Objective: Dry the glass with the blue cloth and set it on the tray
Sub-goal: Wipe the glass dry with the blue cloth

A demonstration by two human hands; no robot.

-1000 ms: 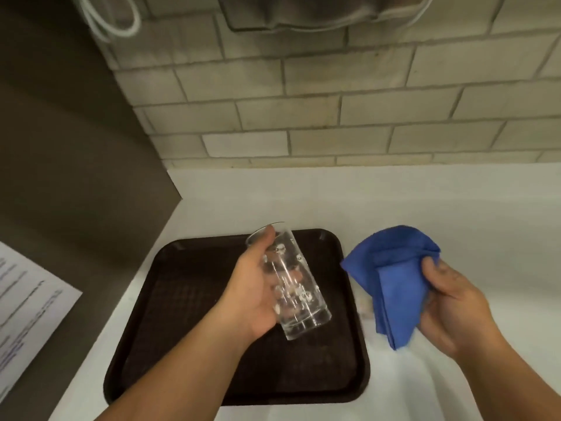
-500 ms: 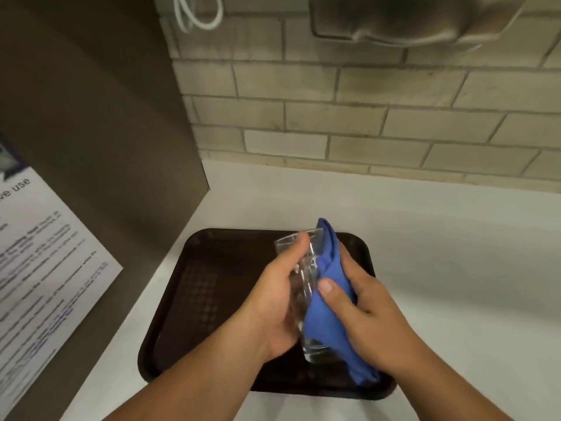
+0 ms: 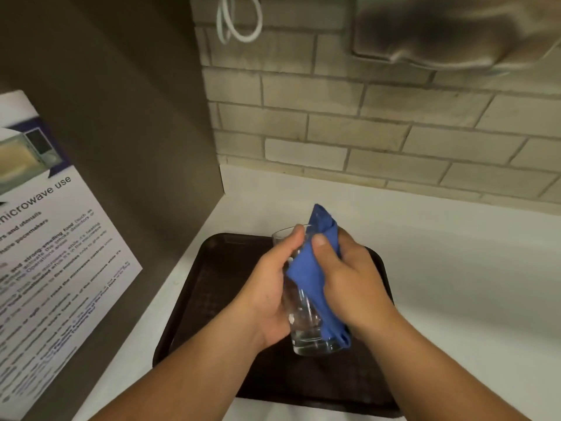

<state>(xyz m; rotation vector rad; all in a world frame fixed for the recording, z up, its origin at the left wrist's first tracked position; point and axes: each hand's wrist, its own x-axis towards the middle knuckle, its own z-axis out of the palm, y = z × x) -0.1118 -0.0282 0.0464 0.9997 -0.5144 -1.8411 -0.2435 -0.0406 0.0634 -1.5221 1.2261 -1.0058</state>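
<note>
A clear tall glass (image 3: 306,332) is held upright above the dark brown tray (image 3: 221,287). My left hand (image 3: 270,287) wraps its left side, thumb reaching the rim. The blue cloth (image 3: 309,268) is pressed against the right and front of the glass by my right hand (image 3: 349,278), whose thumb pins the fabric near the rim. A cloth corner sticks up past the rim, and another end hangs down by the glass's thick base. Most of the glass's right side is hidden behind cloth and hand.
The tray lies on a white counter (image 3: 455,268) against a brick wall (image 3: 364,132). A dark panel (image 3: 121,147) with a microwave-use notice (image 3: 51,253) stands close on the left. A white cable loop (image 3: 239,22) and a grey object (image 3: 455,34) hang above.
One second ago my right hand held the cloth apart, right of the tray; it has since brought the cloth onto the glass. The glass went from tilted to upright.
</note>
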